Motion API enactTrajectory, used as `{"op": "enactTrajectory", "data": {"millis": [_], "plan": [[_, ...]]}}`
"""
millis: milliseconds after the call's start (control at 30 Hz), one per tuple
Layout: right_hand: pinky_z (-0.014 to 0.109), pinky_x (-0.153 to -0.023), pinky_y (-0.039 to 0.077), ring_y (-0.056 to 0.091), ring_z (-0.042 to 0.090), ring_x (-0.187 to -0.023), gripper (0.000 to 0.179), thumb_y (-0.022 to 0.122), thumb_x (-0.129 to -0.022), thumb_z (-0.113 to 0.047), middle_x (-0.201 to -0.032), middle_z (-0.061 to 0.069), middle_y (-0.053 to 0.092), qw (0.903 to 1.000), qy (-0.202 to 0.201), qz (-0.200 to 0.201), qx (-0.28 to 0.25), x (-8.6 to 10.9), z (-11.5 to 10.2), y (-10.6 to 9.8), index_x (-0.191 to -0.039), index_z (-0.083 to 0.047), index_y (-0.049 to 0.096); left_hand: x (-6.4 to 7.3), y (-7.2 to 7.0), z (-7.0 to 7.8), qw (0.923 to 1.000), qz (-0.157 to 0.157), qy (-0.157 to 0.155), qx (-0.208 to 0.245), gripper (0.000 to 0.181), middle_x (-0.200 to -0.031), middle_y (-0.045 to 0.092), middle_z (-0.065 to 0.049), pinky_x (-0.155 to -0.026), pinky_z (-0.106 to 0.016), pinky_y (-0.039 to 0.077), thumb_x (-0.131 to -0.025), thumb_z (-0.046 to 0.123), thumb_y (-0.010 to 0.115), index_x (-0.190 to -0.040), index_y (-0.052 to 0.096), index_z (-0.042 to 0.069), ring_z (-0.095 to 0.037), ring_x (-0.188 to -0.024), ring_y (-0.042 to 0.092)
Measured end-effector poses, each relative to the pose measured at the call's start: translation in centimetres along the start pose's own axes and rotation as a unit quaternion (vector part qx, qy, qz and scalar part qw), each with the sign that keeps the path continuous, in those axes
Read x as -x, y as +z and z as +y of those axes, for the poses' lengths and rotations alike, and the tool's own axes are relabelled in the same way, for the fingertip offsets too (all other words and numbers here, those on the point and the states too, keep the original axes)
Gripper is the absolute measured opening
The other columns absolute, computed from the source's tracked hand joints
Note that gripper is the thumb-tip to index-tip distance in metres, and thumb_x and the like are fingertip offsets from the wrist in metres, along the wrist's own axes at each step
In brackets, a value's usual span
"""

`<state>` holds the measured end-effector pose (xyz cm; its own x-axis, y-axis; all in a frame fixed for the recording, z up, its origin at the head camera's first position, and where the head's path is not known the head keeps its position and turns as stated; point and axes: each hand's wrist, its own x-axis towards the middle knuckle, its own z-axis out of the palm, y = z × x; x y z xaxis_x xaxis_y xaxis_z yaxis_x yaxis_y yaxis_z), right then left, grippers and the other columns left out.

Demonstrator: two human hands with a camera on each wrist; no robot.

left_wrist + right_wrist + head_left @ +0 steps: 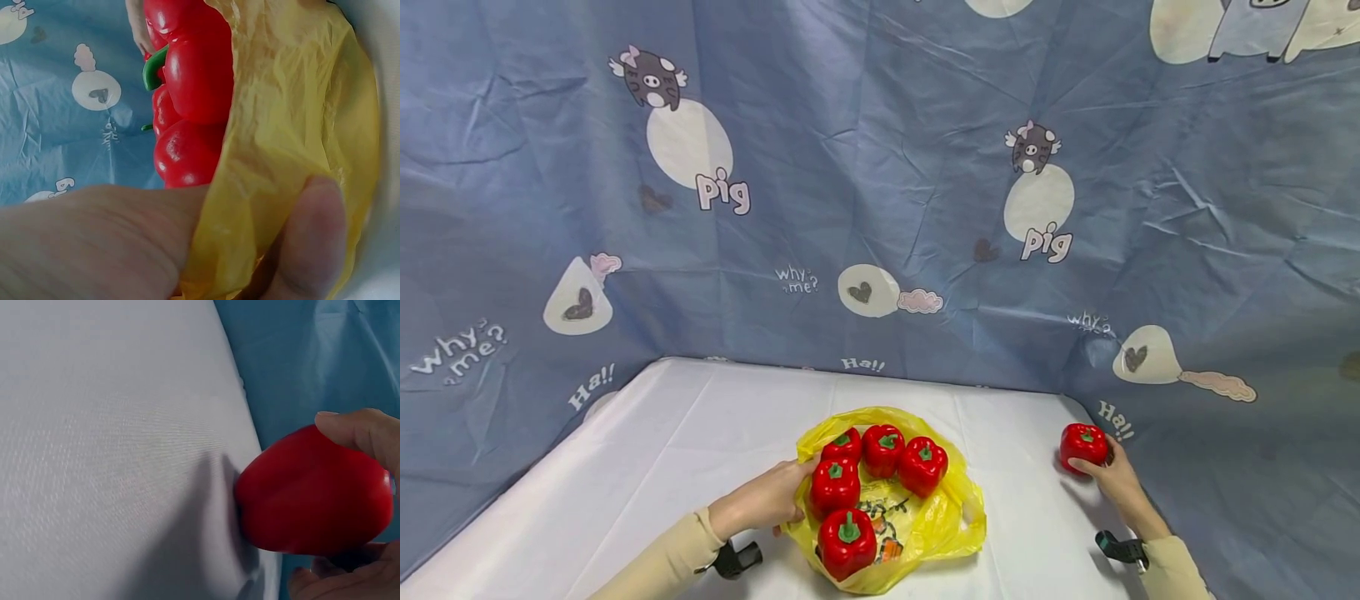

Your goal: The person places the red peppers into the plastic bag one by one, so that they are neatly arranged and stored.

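Observation:
A yellow plastic bag (964, 500) lies spread at the middle of the table, its mouth toward the head camera. Several red bell peppers (924, 467) with green stems sit inside it, mostly along its left and far sides. My left hand (778, 495) grips the bag's left edge; in the left wrist view the thin plastic (281, 119) runs between thumb and fingers. Over at the table's right side, my right hand (1118, 483) holds another red bell pepper (1081, 446) between thumb and fingers. The right wrist view shows this pepper (312, 497) close to the white cloth, its stem hidden.
White cloth covers the table (647, 450). A blue printed curtain (880, 208) hangs behind it and along both sides. The right-hand pepper is near the table's right edge, close to the curtain. Dark wrist cameras (733, 560) are strapped to both sleeves.

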<state>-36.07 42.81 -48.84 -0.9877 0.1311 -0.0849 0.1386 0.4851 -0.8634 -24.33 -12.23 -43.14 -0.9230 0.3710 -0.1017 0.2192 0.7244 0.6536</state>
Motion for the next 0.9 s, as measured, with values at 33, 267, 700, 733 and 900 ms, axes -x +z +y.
{"op": "enactTrajectory", "data": {"millis": [33,267,700,733,900], "plan": [[0.068,-0.114,0.016,0.009,0.052,-0.141,0.116,0.072,-0.084,-0.039,-0.156,0.033,-0.003,1.0000,0.002,0.003,0.005,-0.10,0.09,0.08,-0.151,0.001,-0.014,-0.01,0.01,0.02,1.0000,0.000,0.000,0.001,0.084,-0.125,0.053,-0.030,-0.037,-0.029,0.051,-0.070,-0.015,0.072,-0.146,0.035,-0.006,-0.016,-0.046,0.055],[0.068,-0.114,0.016,0.010,0.053,-0.140,0.113,0.069,-0.086,-0.040,-0.155,0.034,0.000,0.9999,0.010,0.012,0.008,-0.41,0.41,0.34,-0.151,0.003,-0.014,-0.09,0.01,0.12,1.0000,-0.004,0.001,0.006,0.085,-0.125,0.053,-0.029,-0.037,-0.029,0.051,-0.071,-0.015,0.072,-0.146,0.034,-0.007,-0.017,-0.045,0.056],[0.063,-0.116,0.017,0.007,0.050,-0.144,0.113,0.070,-0.086,-0.039,-0.157,0.031,-0.004,0.9993,0.016,0.021,-0.027,-0.04,0.60,0.18,-0.151,0.004,-0.013,-0.09,0.04,0.07,1.0000,0.000,0.002,0.002,0.083,-0.125,0.052,-0.030,-0.037,-0.029,0.051,-0.071,-0.016,0.071,-0.145,0.035,-0.008,-0.016,-0.045,0.055],[0.062,-0.116,0.017,0.007,0.050,-0.144,0.112,0.069,-0.086,-0.039,-0.157,0.031,-0.004,0.9993,0.016,0.021,-0.025,-0.02,0.64,0.20,-0.151,0.004,-0.012,-0.09,0.03,0.08,1.0000,0.000,0.001,0.002,0.083,-0.126,0.052,-0.030,-0.037,-0.029,0.051,-0.071,-0.016,0.071,-0.145,0.035,-0.008,-0.016,-0.045,0.055],[0.059,-0.117,0.019,0.009,0.049,-0.144,0.107,0.068,-0.088,-0.034,-0.157,0.032,-0.002,0.9992,0.007,0.022,-0.032,0.07,0.90,0.40,-0.150,0.006,-0.009,-0.08,0.06,0.13,1.0000,-0.002,0.000,0.003,0.083,-0.127,0.051,-0.031,-0.037,-0.029,0.051,-0.071,-0.015,0.071,-0.145,0.035,-0.008,-0.016,-0.044,0.055]]}}
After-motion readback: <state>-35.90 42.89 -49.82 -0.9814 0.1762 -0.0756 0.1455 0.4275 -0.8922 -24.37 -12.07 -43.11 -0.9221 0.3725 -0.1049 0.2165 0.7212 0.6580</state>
